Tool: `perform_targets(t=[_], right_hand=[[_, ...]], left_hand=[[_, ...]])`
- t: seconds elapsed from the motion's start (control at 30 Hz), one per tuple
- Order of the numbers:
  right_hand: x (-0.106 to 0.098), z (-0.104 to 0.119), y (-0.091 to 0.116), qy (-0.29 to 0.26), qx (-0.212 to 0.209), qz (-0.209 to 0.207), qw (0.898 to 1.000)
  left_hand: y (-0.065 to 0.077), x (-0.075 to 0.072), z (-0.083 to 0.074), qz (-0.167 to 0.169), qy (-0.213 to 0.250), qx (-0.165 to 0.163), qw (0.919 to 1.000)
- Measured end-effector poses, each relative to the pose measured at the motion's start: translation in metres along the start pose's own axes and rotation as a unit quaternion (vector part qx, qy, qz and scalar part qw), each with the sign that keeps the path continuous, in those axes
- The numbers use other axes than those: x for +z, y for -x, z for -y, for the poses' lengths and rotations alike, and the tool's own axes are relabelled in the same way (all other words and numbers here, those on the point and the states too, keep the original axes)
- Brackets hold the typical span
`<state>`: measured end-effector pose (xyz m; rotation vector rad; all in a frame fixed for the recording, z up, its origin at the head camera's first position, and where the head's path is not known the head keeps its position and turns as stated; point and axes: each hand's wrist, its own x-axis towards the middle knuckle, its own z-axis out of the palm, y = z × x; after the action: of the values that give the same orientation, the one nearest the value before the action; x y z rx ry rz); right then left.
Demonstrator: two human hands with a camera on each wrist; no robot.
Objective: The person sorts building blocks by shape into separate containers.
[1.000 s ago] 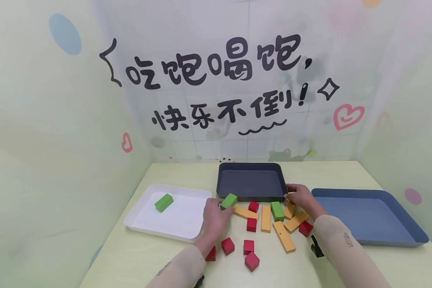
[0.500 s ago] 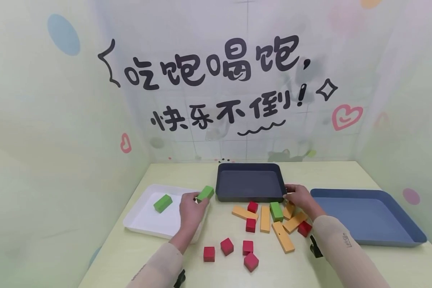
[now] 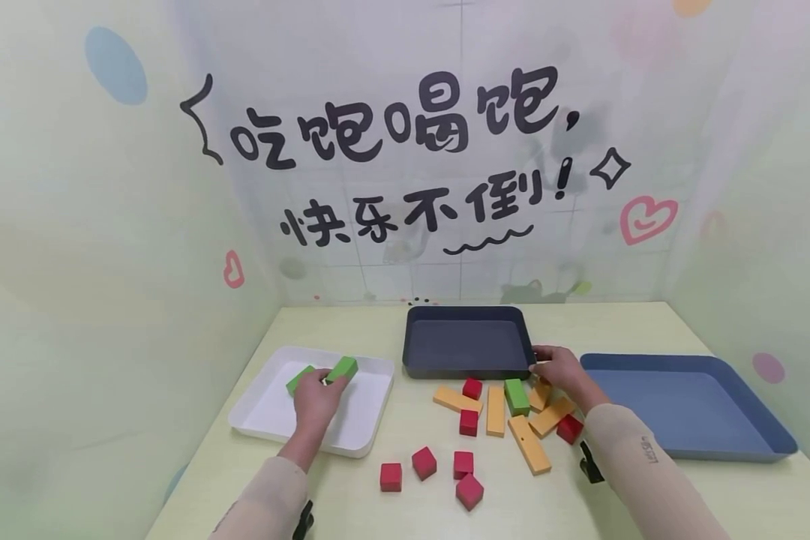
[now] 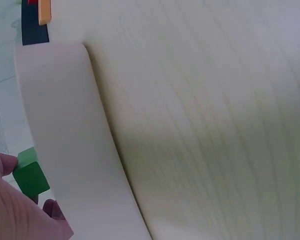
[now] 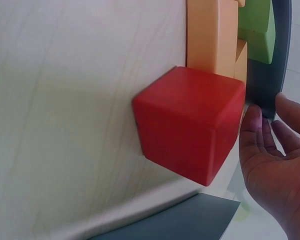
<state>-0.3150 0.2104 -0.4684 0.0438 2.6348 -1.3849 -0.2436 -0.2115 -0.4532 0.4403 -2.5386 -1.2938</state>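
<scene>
My left hand [image 3: 316,405] pinches a green block [image 3: 342,369] over the white tray [image 3: 361,442]. Another green block [image 3: 300,380] lies in that tray, partly hidden by the hand. In the left wrist view, thumb and fingers hold a green block [image 4: 31,175] beyond the tray's pale wall [image 4: 75,135]. My right hand [image 3: 560,370] is at the right front corner of the dark tray [image 3: 469,373], its fingers loosely extended; firm contact is hard to make out. Close by stand a third green block [image 3: 517,397], yellow blocks [image 3: 496,411] and a red cube [image 5: 185,120].
Several red cubes [image 3: 391,477] are scattered over the front middle of the table [image 3: 432,517]. A blue tray [image 3: 688,405] stands at the right, near the side wall. The back wall [image 3: 351,277] closes off the far edge.
My left hand has carried its green block leftwards from beside the dark tray to above the white tray. The right hand has stayed by the dark tray's corner.
</scene>
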Motion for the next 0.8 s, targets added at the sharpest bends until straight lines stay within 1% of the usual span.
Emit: perform_targets(t=[0.2, 0.4, 0.57, 0.67, 0.8], right_hand=[[0.001, 0.001, 0.000, 0.000, 0.004, -0.002, 1.000], [0.001, 0.001, 0.001, 0.003, 0.004, -0.002, 1.000], [0.000, 0.001, 0.001, 0.004, 0.001, 0.001, 1.000], [0.000, 0.000, 0.000, 0.003, 0.006, 0.002, 1.000], [0.000, -0.001, -0.002, -0.001, 0.008, 0.002, 1.000]], left_hand=[[-0.010, -0.008, 0.018, -0.004, -0.027, -0.019, 0.9995], [-0.017, -0.015, 0.031, -0.011, -0.040, -0.026, 0.9988], [-0.020, -0.021, 0.035, -0.019, -0.046, -0.030, 0.9983], [-0.021, -0.021, 0.036, -0.023, -0.053, -0.038, 0.9976], [-0.023, -0.020, 0.037, -0.033, -0.067, -0.063, 0.9952]])
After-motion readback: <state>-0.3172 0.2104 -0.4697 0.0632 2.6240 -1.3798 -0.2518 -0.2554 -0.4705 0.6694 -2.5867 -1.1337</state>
